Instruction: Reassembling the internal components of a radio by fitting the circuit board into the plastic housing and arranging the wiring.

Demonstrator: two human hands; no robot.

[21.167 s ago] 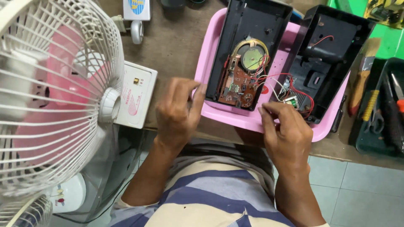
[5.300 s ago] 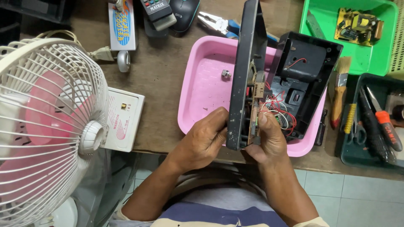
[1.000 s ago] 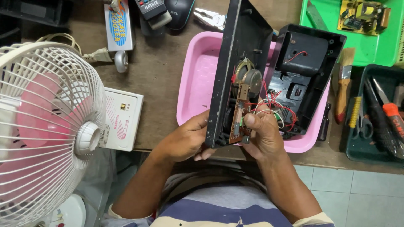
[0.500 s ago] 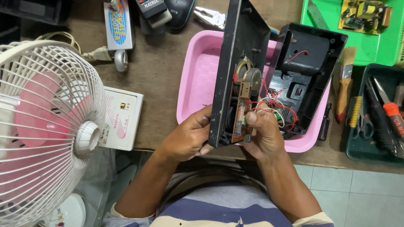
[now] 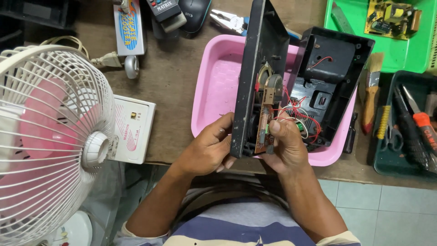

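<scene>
While the black panel (image 5: 260, 68) stands on edge over the pink tray (image 5: 214, 86), we have it pinned from both sides: our left hand (image 5: 207, 150) is wrapped around its lower outer edge, and our right hand (image 5: 286, 146) is closed on the brown circuit board (image 5: 262, 134) at its lower inner face, thumb pressed flat on the board. The case is already open, we judge: its 2 halves are apart, with the back shell (image 5: 332, 73) lying tilted in the tray just beside the panel. Red and white wires (image 5: 296, 114) run between the 2 parts, so nothing looks disconnected. The round speaker (image 5: 268, 79) sits on the panel above the board. Whether the board is loose from its mounts, we cannot tell. Left to do, by our reading: the work on the board itself, then closing the case. Pliers (image 5: 227, 20) lie on the worktop (image 5: 173, 77), untouched, above the tray.
</scene>
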